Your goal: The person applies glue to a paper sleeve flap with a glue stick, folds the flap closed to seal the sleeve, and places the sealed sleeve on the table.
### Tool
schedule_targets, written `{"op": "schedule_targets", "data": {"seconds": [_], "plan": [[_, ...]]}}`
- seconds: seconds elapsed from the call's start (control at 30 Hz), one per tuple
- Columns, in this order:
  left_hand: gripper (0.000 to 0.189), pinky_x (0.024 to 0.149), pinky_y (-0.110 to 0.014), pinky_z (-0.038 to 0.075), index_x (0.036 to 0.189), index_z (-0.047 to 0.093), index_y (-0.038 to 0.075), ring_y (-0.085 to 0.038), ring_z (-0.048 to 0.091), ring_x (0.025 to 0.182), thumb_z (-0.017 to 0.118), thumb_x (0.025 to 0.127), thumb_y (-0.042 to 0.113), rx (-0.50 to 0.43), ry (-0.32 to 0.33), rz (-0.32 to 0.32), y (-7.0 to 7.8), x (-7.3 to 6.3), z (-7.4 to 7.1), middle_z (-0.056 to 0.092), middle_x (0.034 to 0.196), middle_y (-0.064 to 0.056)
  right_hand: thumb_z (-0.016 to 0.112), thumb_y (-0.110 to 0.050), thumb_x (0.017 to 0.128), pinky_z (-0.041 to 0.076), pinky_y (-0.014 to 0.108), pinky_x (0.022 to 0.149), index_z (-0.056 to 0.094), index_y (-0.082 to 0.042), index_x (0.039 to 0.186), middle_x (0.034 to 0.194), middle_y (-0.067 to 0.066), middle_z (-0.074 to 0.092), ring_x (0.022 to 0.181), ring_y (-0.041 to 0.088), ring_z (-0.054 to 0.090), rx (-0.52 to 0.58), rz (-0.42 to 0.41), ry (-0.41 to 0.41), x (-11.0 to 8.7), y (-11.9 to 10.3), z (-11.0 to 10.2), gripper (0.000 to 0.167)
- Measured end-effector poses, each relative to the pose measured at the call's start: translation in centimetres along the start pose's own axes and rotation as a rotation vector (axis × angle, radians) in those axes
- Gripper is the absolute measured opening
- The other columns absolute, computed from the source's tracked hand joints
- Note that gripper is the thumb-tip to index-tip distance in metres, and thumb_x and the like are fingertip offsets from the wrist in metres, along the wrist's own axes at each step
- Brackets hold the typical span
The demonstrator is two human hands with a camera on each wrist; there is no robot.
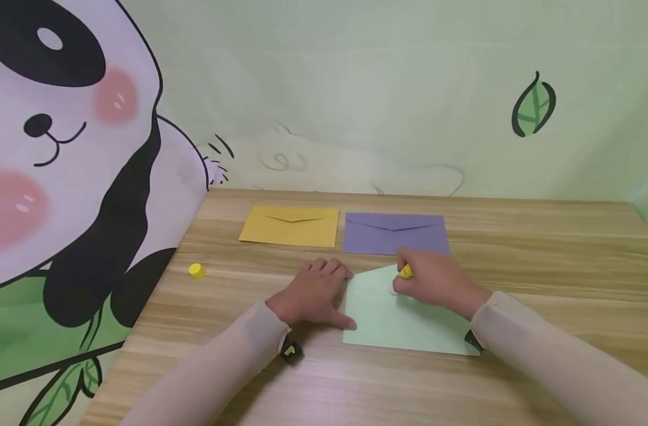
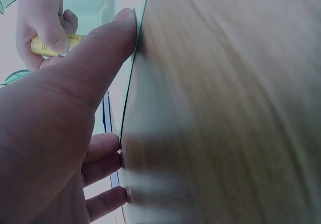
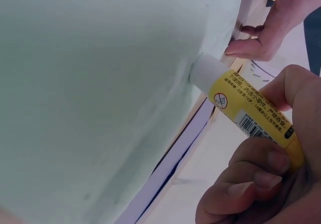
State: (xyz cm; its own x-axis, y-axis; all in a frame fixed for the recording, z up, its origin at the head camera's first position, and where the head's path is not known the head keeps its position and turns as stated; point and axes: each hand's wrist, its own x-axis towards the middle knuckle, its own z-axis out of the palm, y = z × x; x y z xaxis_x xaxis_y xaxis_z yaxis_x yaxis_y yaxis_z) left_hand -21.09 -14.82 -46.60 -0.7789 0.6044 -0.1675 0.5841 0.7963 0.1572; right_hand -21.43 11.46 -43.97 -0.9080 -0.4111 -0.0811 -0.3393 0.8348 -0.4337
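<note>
Plainly, the biggest thing is the pale green backdrop (image 1: pixel 324 77), printed at its left with a large black-and-white panda (image 1: pixel 79 154) with pink cheeks. Before it spreads a table with a light brown wood-grain top (image 1: pixel 558 284). Two arms in beige long sleeves (image 1: pixel 563 358) reach over it from the near side.

Between the hands lies a flat piece of pale mint-green paper (image 1: pixel 387 325), its far edge near a purple paper envelope with a pointed flap (image 1: pixel 393 234). Left of that envelope, just beside it, lies a golden-yellow paper envelope (image 1: pixel 292 226) of similar shape.

The left hand (image 1: pixel 315 294) rests at the mint paper's left edge, thumb and fingers spread apart, the thumb's tip on the paper. The right hand (image 1: pixel 435 281) has its fingers curled tightly around a yellow cylindrical glue stick with printed label (image 3: pixel 251 111); its white end touches the mint paper near an edge. Smallest, a round yellow plastic cap (image 1: pixel 197 271) sits well apart, toward the table's left side.
</note>
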Motion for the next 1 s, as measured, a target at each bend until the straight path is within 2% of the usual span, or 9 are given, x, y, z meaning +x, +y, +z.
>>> {"op": "schedule_targets", "data": {"seconds": [0.53,1.0], "plan": [[0.097,0.108,-0.048,0.04,0.144,0.047,0.014,-0.027,0.046,0.126,0.071,0.073,0.075,-0.014,0.012,0.011,0.0,-0.1,0.1,0.047,0.141,-0.002,0.065,-0.029,0.083,0.034,0.029,0.049,0.058,-0.017,0.092,0.062,-0.005,0.052,0.054,0.013,0.047,-0.034,0.06,0.034,-2.8,3.2,-1.6,0.017],[0.099,0.108,-0.048,0.04,0.146,0.045,0.014,-0.025,0.044,0.127,0.068,0.073,0.078,0.006,-0.005,0.006,0.0,0.0,0.3,0.046,0.142,-0.001,0.066,-0.028,0.084,0.031,0.028,0.05,0.057,-0.016,0.086,0.062,-0.005,0.048,0.055,0.013,0.043,-0.039,0.132,0.053,-5.5,6.1,-3.3,0.015]]}}
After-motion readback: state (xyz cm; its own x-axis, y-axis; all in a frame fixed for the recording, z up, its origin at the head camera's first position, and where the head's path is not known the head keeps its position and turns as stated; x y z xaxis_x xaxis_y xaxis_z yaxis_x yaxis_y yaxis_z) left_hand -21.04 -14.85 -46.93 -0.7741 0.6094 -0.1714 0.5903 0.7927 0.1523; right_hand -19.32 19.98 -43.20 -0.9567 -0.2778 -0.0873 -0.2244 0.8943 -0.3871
